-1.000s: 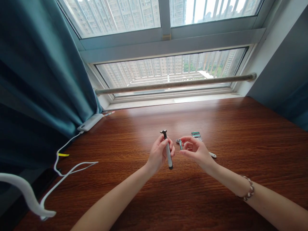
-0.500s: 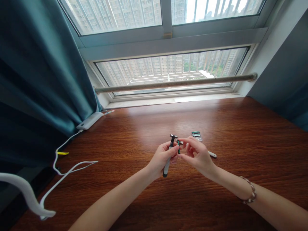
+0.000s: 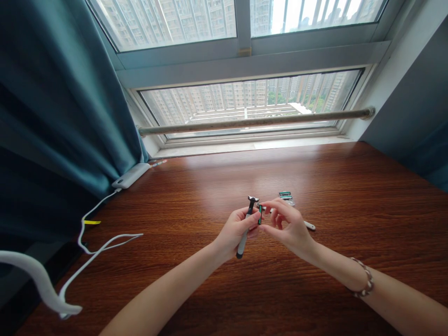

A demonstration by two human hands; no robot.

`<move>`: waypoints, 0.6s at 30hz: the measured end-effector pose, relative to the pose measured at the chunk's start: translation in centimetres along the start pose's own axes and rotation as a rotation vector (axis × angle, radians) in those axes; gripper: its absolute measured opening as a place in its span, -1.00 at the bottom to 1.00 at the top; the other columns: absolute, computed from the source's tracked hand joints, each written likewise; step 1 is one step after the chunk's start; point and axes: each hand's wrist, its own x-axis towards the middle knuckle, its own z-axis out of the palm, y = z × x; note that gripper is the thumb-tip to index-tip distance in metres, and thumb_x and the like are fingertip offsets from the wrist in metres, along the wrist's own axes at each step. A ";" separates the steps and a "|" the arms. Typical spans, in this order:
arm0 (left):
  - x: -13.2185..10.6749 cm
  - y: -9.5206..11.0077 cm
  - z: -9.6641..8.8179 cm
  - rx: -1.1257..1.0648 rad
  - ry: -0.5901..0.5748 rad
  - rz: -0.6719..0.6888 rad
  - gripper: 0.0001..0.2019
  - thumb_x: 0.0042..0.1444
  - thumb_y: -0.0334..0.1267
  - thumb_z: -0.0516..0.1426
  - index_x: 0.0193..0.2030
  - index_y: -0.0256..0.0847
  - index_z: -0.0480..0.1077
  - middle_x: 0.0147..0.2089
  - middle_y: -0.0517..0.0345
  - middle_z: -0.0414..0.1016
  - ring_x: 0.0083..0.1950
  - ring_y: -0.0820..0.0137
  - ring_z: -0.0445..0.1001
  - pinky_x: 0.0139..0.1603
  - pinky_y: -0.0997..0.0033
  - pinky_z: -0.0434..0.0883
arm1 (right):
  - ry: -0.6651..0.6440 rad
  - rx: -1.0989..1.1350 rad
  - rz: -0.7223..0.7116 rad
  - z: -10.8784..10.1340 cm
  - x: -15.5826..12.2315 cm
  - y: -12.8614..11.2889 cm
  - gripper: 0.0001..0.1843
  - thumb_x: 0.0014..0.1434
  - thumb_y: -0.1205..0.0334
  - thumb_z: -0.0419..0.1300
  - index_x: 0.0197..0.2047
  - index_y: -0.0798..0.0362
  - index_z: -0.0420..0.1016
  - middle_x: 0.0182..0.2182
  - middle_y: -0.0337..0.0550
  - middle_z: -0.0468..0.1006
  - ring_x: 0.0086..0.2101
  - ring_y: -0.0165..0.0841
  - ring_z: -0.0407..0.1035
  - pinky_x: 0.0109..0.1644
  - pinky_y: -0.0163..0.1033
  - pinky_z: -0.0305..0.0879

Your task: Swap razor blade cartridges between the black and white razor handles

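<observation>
My left hand (image 3: pixel 233 229) is closed around a razor (image 3: pixel 241 243) with a grey and black handle, its metallic head pointing away from me. Just right of the handle, a small black and green razor cartridge (image 3: pixel 260 215) stands lengthwise between the thumb and forefinger of my right hand (image 3: pixel 291 227). My left thumb lies close against the cartridge; whether it presses on it I cannot tell. Beyond my right fingers, green-striped cartridges (image 3: pixel 285 194) lie on the table in what looks like a clear holder. A white handle (image 3: pixel 310 226) lies partly hidden behind my right hand.
The brown wooden table (image 3: pixel 196 186) runs up to the window sill. At the left, a white power strip (image 3: pixel 131 176) and white cable (image 3: pixel 82 233) lie by the blue curtain (image 3: pixel 101 116). A thick white curved arm (image 3: pixel 38 280) rises at lower left. A rail (image 3: pixel 252 122) crosses the window.
Almost nothing differs. Both hands keep their places, and the cartridge between the right fingers has tilted very slightly.
</observation>
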 end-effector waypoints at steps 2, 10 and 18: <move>0.0 0.0 0.0 0.000 0.001 -0.001 -0.77 -0.03 -0.15 0.15 -0.40 -0.28 0.25 -0.63 0.38 0.06 -0.66 0.67 0.05 -0.65 0.61 -0.03 | 0.016 0.067 0.057 0.0 0.1 0.0 -0.63 -0.10 0.21 0.28 -0.16 -0.03 0.36 -0.34 -0.21 0.32 -0.53 -0.50 0.15 -0.55 -0.36 0.08; -0.4 -0.2 -0.2 0.303 0.090 0.077 -0.73 -0.01 -0.06 0.11 -0.44 -0.22 0.19 -0.64 0.36 0.17 -0.76 0.65 0.07 -0.78 0.62 -0.03 | 0.024 0.792 0.425 -0.5 1.3 -0.1 -0.70 -0.10 0.15 0.24 -0.26 0.07 0.42 -0.45 -0.22 0.33 -0.58 -0.52 0.05 -0.58 -0.37 -0.10; -0.9 0.2 0.6 0.349 -0.015 0.160 -0.58 0.13 0.01 -0.11 -0.28 -0.31 0.38 -0.58 0.20 0.22 -0.54 0.53 0.15 -0.53 0.53 0.13 | -0.035 0.997 0.429 -0.4 1.2 0.3 -0.73 -0.09 0.16 0.20 -0.25 -0.01 0.45 -0.34 -0.17 0.39 -0.45 -0.43 0.17 -0.47 -0.35 0.05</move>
